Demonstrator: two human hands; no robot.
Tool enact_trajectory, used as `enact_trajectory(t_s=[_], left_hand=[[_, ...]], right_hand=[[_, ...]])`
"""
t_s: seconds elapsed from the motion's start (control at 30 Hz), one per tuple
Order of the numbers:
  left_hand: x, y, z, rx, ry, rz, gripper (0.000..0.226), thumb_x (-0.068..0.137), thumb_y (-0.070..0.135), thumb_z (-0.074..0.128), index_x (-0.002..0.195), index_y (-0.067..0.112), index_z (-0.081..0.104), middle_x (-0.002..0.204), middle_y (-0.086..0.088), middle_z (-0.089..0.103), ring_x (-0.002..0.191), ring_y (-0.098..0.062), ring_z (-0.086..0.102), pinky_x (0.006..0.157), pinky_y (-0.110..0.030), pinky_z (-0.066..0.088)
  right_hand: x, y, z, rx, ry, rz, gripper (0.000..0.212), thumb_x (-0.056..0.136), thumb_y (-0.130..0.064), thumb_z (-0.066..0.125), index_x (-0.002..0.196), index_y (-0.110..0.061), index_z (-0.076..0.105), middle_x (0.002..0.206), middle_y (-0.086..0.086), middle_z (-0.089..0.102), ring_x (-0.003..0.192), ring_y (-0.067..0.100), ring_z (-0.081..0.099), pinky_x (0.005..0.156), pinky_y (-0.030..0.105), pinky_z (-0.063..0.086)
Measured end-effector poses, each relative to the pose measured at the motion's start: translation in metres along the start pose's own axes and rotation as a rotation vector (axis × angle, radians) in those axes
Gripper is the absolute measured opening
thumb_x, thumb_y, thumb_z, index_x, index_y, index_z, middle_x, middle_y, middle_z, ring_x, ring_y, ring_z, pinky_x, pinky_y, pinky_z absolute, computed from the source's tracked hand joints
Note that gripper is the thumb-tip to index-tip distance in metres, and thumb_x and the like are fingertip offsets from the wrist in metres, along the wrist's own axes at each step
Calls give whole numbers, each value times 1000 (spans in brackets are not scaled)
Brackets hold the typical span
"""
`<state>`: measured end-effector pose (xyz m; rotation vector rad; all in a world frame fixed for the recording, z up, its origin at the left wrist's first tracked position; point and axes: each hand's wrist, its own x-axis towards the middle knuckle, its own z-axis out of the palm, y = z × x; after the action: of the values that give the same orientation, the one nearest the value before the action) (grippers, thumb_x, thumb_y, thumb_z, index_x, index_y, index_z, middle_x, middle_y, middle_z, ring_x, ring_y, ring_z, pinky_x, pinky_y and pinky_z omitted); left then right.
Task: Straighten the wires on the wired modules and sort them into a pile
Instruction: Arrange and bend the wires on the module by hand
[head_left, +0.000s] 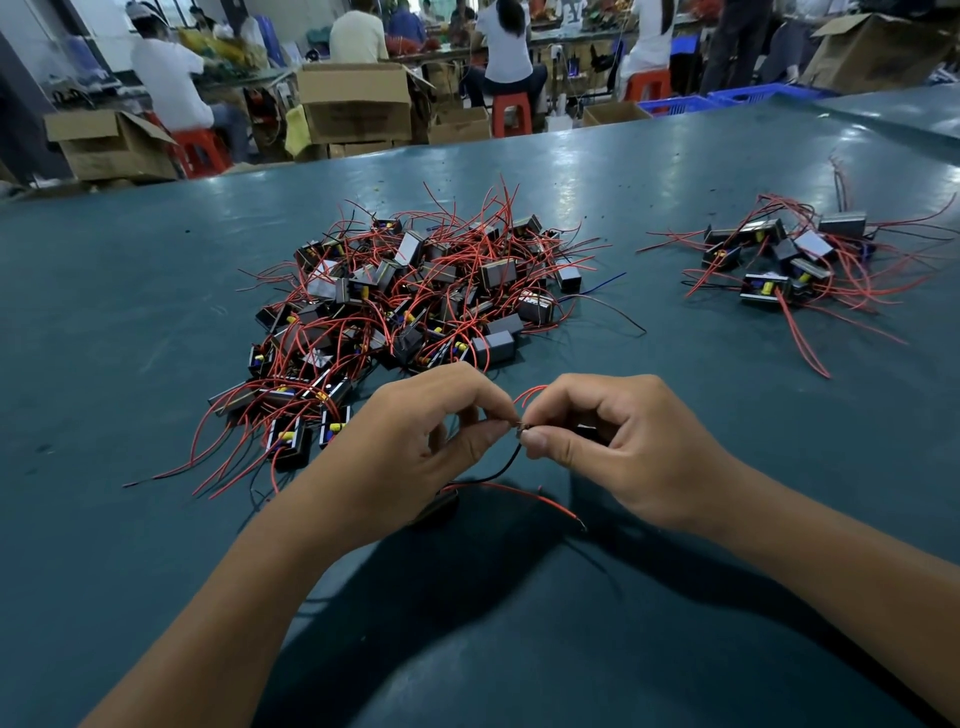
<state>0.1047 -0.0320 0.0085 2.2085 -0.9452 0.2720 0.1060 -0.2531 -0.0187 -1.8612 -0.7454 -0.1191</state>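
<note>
Currently my left hand and right hand pinch one module's wire at frame centre. Small sorted pile upper right; big tangled heap left of it remains, so mostly undone.

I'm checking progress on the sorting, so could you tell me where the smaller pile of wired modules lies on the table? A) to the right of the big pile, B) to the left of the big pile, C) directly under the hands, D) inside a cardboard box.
A: the smaller pile lies on the table to the right of the big pile, apart from it.
</note>
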Motion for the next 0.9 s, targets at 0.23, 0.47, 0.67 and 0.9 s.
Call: enact_trajectory(t_s=[0.23,0.47,0.67,0.9], left_hand=[[0,2,-1,124,11,43,12,95,21,62,97,14,72,91,6,65,80,-11,60,70,-19,44],[-2,9,4,284,143,88,15,86,21,60,83,13,73,82,6,66,74,-18,61,63,-40,52],[-1,7,-1,185,110,43,12,85,19,65,82,13,74,79,7,66,73,-16,61,65,-33,49],[-3,5,1,-126,84,-158,8,85,25,68,82,28,75,74,4,68,55,-37,51,51,-48,43]], right_hand=[[0,1,-1,-42,-14,-3,2,90,-30,70,89,-29,69,82,-5,70,72,10,64,68,25,52],[0,1,0,-65,-26,-8,4,91,-30,68,88,-30,67,78,-7,69,67,6,60,64,23,49],[1,1,-1,-54,-15,0,6,90,-30,69,87,-25,69,80,-3,70,71,14,63,67,32,52],[2,0,-4,-93,-10,-16,6,90,-30,70,85,-25,69,72,1,66,60,15,57,57,28,47]])
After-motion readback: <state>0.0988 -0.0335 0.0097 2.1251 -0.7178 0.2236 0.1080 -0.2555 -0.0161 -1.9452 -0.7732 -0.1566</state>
